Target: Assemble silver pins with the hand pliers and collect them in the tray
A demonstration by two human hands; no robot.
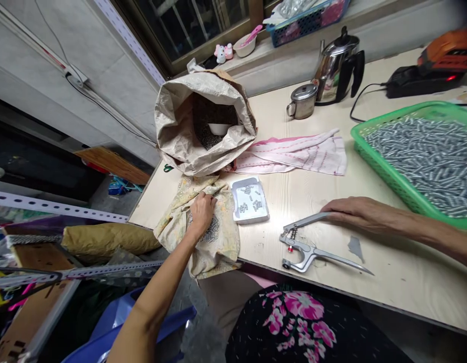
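Observation:
My left hand [202, 214] is over a patterned cloth [221, 254] at the table's front left edge, its fingers curled down and what they pinch hidden. Beneath the palm is a heap of small metal pieces [210, 232]. Just right of the cloth is a white plastic tray [252, 217] with several small metal pins in it. My right hand [354, 214] is closed around the upper handle of silver snap pliers [305, 254]. The pliers lie on the table with their jaws spread, pointing left; a red part shows by the jaw.
An open sack [173, 136] of small dark pieces, with a white scoop [218, 129], stands behind the cloth. A pink-and-white towel [312, 154] lies beside it. At right is a green basket [384, 176] full of metal pins. A kettle [331, 75] and lidded cup [304, 103] stand at back.

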